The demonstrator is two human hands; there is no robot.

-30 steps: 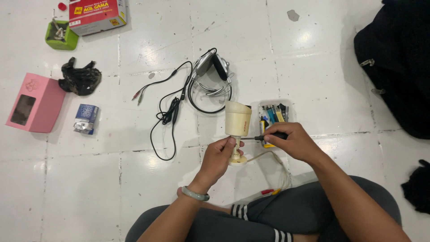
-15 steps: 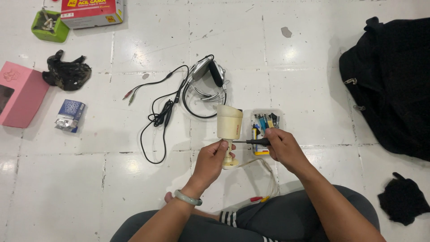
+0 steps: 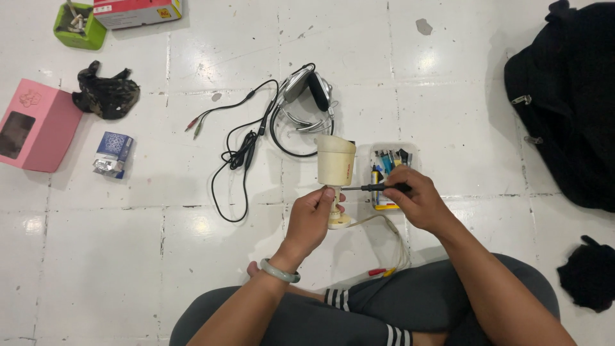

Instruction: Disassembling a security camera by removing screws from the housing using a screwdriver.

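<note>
The left hand (image 3: 312,214) grips the stem of a cream camera (image 3: 336,161). The right hand (image 3: 416,202) pinches a screwdriver (image 3: 378,187), its tip touching the camera's side.

White tiled floor (image 3: 128,256) — headset (image 3: 304,106), perhaps box (image 3: 35,131)

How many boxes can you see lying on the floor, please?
2: a pink box at the left edge, and a red and white box at the top edge, partly cut off. More may lie outside the view.
</note>
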